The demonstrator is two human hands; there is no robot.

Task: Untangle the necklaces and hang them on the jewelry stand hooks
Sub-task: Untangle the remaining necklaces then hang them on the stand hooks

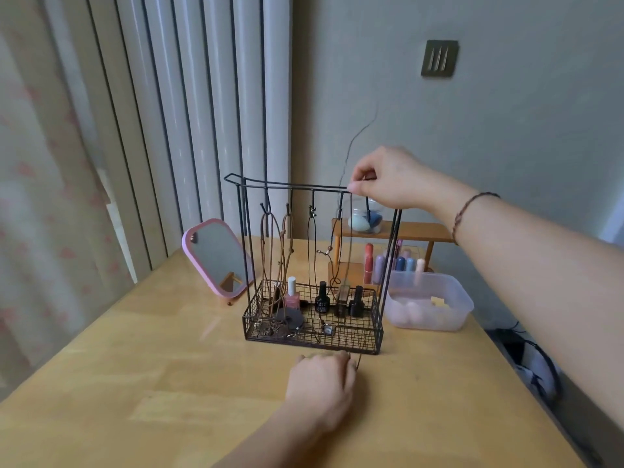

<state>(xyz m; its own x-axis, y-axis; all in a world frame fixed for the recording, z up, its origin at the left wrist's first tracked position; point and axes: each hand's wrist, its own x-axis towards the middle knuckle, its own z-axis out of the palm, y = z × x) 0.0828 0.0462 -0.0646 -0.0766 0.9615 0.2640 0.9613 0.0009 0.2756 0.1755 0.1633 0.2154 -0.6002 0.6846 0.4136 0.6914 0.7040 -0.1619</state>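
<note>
Where the grip is: while the right hand (388, 179) pinches a thin brown cord necklace (351, 238) at the top bar of the black wire jewelry stand (314, 265), the cord drops straight down from the fingertips past the stand's front.
Left hand: the left hand (320, 383) rests knuckles-up on the wooden table (135, 383) just in front of the stand's basket, fingers curled; the cord's lower end meets it at the forefinger side, though whether it is pinched there I cannot tell.
Necklaces already hung: left of the grip, three hooks carry cords, two brown necklaces (277, 251) and a dark one (312, 261), their pendants lying in the basket.
Below the grip: nail polish bottles, one pink (292, 295) and the others dark (322, 298), stand upright in the basket, close behind the hanging cord.
Behind the grip: a wooden shelf (405, 231) holds a clear jar with sponges (368, 219), with coloured tubes (398, 263) under it.
Right and below: a clear plastic tub (435, 302) sits just beside the stand's right post.
Far left: a pink-framed mirror (216, 258) leans near the stand.
Edges and room: the table's right edge runs near the tub; bare wood spreads wide to the left of the lower hand and toward the viewer.
</note>
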